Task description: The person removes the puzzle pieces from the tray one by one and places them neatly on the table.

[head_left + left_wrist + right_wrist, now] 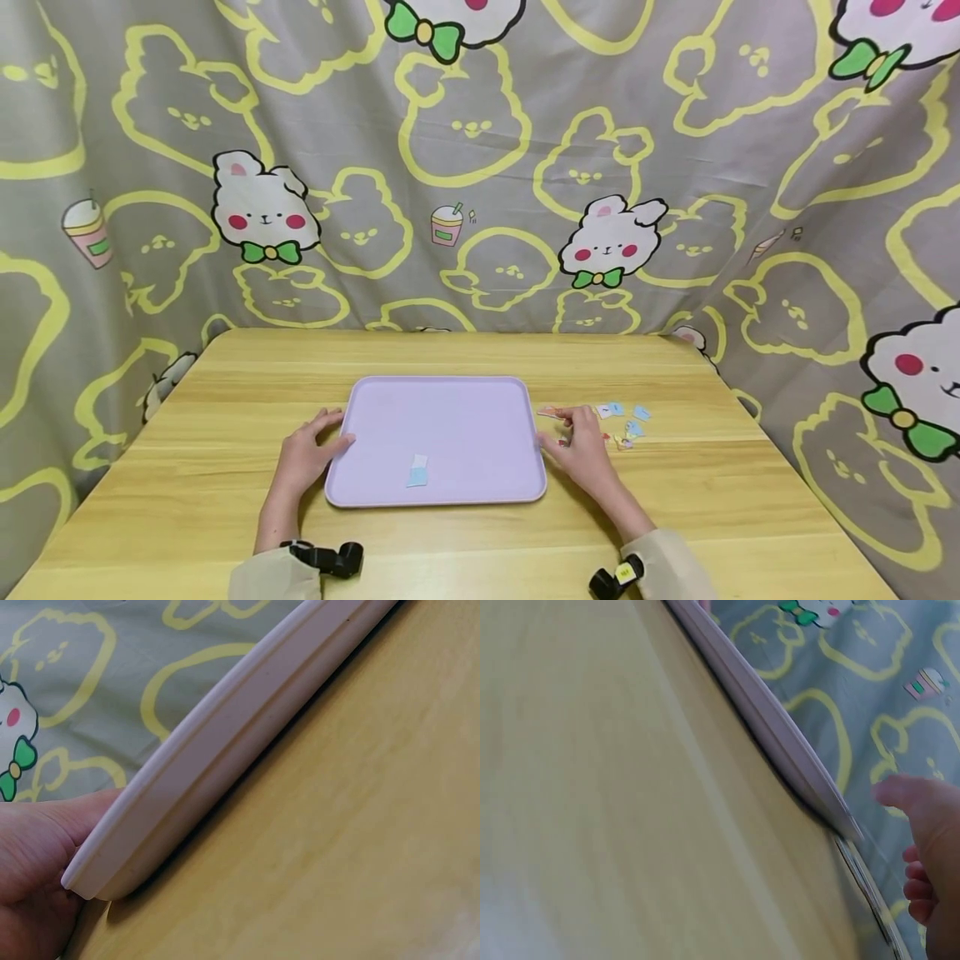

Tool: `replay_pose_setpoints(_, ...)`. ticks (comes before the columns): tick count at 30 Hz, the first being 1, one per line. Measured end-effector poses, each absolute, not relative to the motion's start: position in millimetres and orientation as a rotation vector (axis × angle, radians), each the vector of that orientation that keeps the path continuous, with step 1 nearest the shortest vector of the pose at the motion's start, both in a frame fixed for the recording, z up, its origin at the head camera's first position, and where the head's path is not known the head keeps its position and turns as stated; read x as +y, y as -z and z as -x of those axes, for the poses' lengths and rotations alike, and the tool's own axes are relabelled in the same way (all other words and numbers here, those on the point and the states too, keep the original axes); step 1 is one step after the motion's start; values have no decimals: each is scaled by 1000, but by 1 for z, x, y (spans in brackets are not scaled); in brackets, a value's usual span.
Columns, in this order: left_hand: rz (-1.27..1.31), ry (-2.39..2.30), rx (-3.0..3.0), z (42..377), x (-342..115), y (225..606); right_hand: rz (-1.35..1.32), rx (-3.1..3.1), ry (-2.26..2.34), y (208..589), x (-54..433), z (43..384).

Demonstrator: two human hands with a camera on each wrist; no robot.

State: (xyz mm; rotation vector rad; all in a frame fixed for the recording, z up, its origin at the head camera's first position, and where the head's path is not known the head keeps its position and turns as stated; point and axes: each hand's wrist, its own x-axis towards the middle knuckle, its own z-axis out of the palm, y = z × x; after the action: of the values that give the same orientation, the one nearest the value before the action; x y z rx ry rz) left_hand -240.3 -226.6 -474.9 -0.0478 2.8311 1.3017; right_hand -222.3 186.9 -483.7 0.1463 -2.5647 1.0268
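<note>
A lilac rectangular tray [450, 417] lies on the table in the head view. Two small flat pieces, one whitish and one light blue [417, 477], sit together on it near its front edge. My left hand [307, 454] holds the tray's left side, with the thumb over the rim; the left wrist view shows this hand [34, 870] at the tray's corner. By the right side is my right hand [581, 450], its thumb stretched toward the rim and fingers loosely bent. In the right wrist view this thumb [911, 793] looks apart from the tray [780, 735].
Several small printed puzzle-like pieces [632, 428] lie scattered right of the tray, some partly hidden behind my right hand. The wooden table [712, 500] reaches back to a grey curtain [480, 283] with cartoon animals, which hangs around its far and side edges.
</note>
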Motion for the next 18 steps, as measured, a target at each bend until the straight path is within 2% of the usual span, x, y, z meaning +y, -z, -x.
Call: replay_pose_setpoints(18,44,-1296,2820,240,-226,475,-627,-2656,-983,479,123,222)
